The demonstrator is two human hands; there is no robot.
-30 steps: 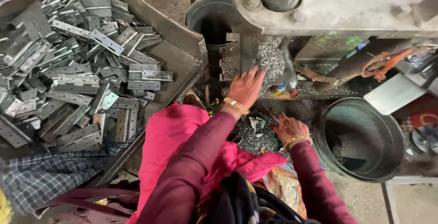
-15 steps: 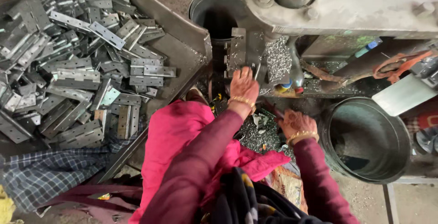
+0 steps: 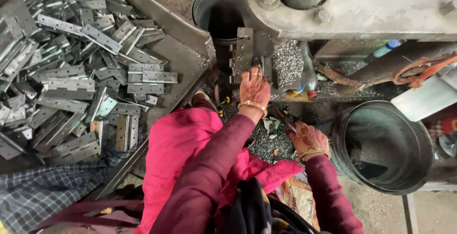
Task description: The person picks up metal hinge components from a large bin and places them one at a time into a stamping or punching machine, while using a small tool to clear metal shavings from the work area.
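steel hinge [image 3: 244, 53] under left hand [image 3: 254, 87]; right hand [image 3: 308, 139] seemingly on a handle [image 3: 281, 116]

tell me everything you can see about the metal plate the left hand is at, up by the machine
The metal plate is a flat grey piece of steel, rectangular and standing on its long axis in the view, dull and slightly scuffed. It looks like a hinge leaf, with small notches along its left edge. It sits under the machine body, just below the dark round bin. The left hand reaches its lower end, fingertips at or on it. Metal shavings lie to its right.
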